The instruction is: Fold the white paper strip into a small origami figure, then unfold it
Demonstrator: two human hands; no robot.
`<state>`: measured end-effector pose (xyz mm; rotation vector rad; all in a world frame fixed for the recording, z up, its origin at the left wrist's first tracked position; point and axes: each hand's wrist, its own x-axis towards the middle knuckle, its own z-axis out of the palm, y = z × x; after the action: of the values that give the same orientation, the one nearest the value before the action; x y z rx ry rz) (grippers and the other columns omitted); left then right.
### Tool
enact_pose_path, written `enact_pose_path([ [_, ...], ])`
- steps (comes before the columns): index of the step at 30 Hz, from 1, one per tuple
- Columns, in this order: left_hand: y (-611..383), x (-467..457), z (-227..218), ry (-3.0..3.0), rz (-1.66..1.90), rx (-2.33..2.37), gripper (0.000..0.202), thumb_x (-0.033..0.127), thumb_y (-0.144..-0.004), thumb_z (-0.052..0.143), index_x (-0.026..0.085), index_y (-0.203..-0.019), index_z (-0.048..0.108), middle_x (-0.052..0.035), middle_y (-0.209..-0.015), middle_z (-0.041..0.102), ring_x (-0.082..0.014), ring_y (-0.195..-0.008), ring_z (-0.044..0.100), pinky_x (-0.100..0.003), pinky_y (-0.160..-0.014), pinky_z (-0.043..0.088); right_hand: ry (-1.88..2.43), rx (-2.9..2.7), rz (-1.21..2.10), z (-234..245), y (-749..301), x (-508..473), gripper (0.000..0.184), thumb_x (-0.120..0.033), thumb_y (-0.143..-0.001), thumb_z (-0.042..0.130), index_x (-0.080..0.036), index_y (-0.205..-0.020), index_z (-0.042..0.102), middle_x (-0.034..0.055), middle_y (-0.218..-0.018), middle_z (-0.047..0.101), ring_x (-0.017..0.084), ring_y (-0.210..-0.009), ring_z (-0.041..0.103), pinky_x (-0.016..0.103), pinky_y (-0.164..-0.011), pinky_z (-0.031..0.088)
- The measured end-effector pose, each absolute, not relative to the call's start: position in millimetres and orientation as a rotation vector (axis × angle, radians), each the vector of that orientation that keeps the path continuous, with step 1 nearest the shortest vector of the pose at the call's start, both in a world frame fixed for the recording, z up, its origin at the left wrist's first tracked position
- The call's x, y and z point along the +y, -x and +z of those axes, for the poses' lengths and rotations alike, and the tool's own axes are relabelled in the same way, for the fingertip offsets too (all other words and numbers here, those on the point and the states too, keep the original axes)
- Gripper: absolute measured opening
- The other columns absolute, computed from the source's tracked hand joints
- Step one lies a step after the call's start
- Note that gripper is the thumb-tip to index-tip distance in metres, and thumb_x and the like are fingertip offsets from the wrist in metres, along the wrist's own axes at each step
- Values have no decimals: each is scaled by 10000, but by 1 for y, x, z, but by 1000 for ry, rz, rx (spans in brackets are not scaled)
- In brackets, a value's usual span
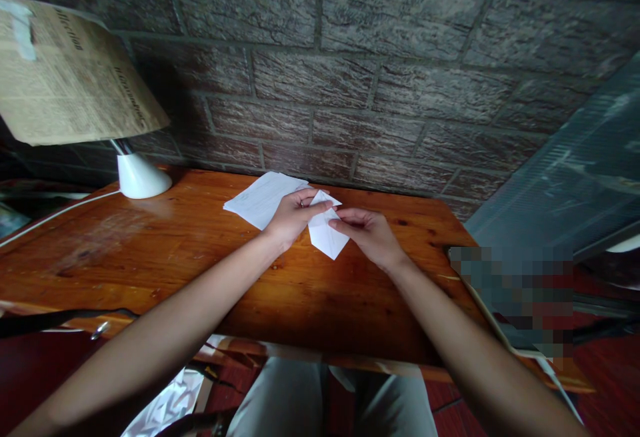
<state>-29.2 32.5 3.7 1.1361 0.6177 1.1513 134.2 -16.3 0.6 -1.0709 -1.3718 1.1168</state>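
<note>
A small white folded paper (330,240) is held between my two hands above the wooden table (175,257). Its lower end tapers to a point toward me, and creases show on it. My left hand (295,215) grips its upper left part, thumb across the front, with a ring on one finger. From the right side, my right hand (367,230) pinches its edge between thumb and fingers. Behind my left hand lies a stack of white paper sheets (260,195), partly covered by that hand.
A lamp with a newspaper-print shade (80,83) and white base (143,175) stands at the left. A brick wall (350,77) rises behind the table. A dark flat device (495,303), partly pixelated, lies at the right edge with a white cable. A translucent panel (565,150) leans at the right.
</note>
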Motion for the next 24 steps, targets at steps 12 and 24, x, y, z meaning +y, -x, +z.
enact_pose_path([
  [12, 30, 33, 3, -1153, 1143, 626, 312, 285, -615, 875, 130, -851, 741, -70, -854, 755, -164, -739, 668, -280, -706, 492, 1071, -1364, 1123, -1, -135, -15, 325, -397, -637, 854, -211, -890, 770, 27, -891, 777, 182, -820, 694, 340, -835, 516],
  [24, 29, 32, 4, -1167, 1135, 620, 283, 281, -625, 869, 125, -825, 744, -64, -840, 757, -159, -725, 662, -283, -704, 478, 1071, -1388, 1086, -6, -136, -12, 338, -403, -641, 848, -203, -895, 750, 30, -877, 773, 180, -790, 694, 330, -790, 528],
])
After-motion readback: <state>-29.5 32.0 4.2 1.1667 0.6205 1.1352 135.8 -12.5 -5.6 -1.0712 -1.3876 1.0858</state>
